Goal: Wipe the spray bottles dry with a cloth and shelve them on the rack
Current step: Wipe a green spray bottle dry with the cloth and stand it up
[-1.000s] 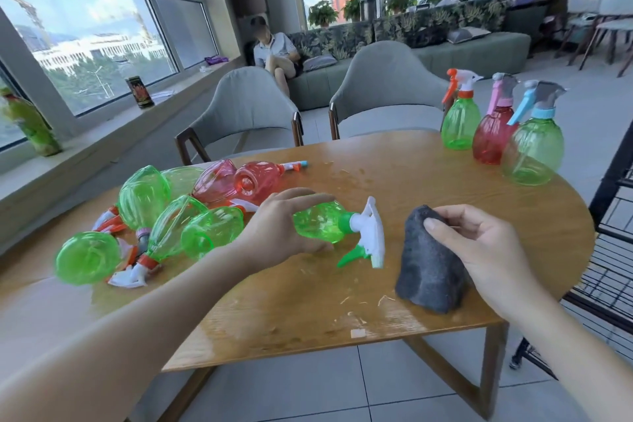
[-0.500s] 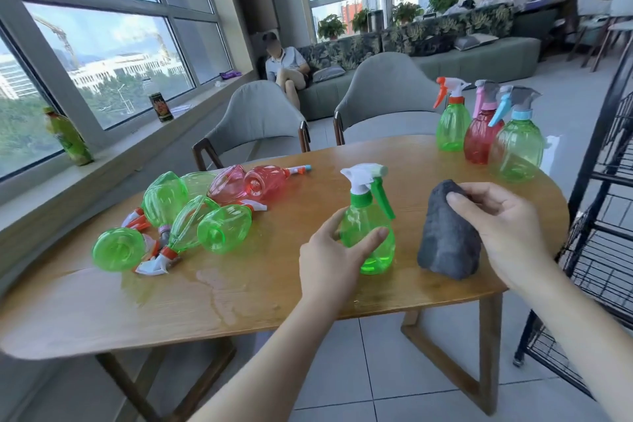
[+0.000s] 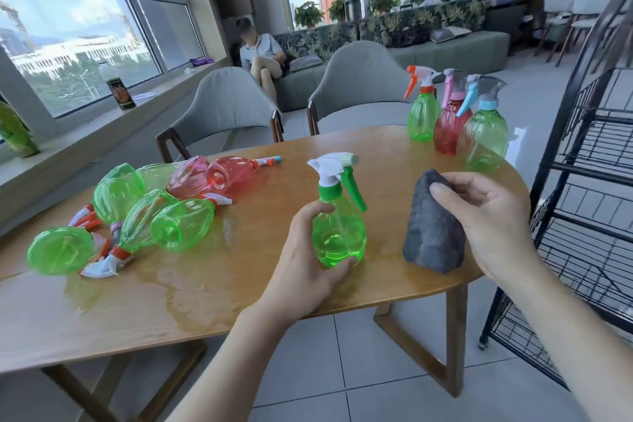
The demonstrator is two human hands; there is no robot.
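Two hands in my view, both occupied. My left hand (image 3: pixel 310 252) grips a green spray bottle (image 3: pixel 340 233) round its belly, thumb low at the front and fingers curled behind; the bottle stands upright near the front edge of the desk (image 3: pixel 205 291), white trigger head on top, green lever pointing right. I cannot tell whether its base touches the wood or hangs just above it. My right hand (image 3: pixel 486 219) pinches a dark grey cloth (image 3: pixel 433 236) at its peak, thumb on the near face, so that the cloth stands like a small tent, its lower edge at the desk surface, just right of the bottle and apart from it.

Stock on the left of the desk: a heap of bottles (image 3: pixel 137 212) lying on their sides, mostly green, with two red ones at the back of the heap. A wet film (image 3: pixel 171 288) shines on the wood in front of them.

Stock at the far right corner: three bottles upright and close together, namely one green with an orange lever (image 3: pixel 423 116), one red with a pink lever (image 3: pixel 450 123), one green with a blue lever (image 3: pixel 484 137).

Fixtures: black wire rack (image 3: pixel 589 181) on the floor just right of the desk; two grey chairs (image 3: pixel 226 106) behind it; a person seated on a sofa (image 3: pixel 262 55) farther back; a dark can (image 3: pixel 120 93) on the window sill.
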